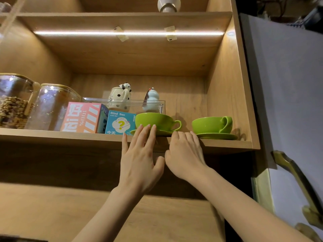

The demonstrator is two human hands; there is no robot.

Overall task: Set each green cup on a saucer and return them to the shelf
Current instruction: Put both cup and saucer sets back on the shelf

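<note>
Two green cups stand on green saucers on the wooden shelf point(70, 137). The left cup point(157, 120) rests on its saucer point(164, 132) at the shelf's front edge, handle to the right. The right cup point(209, 124) sits on its saucer point(218, 136) near the right wall. My left hand point(139, 154) is raised with fingers spread, its fingertips touching the left saucer's front rim. My right hand point(185, 154) hangs beside it, fingers loosely bent, fingertips at the shelf edge between the two saucers. Neither hand holds anything.
Left of the cups stand a blue Blind Box carton point(119, 123), a pink box point(82, 117) and two glass jars point(50, 105). Behind is a clear tray point(162, 103) with a panda mug point(119, 96) and a gourd figurine point(151, 98). An open cabinet door point(288, 84) hangs right.
</note>
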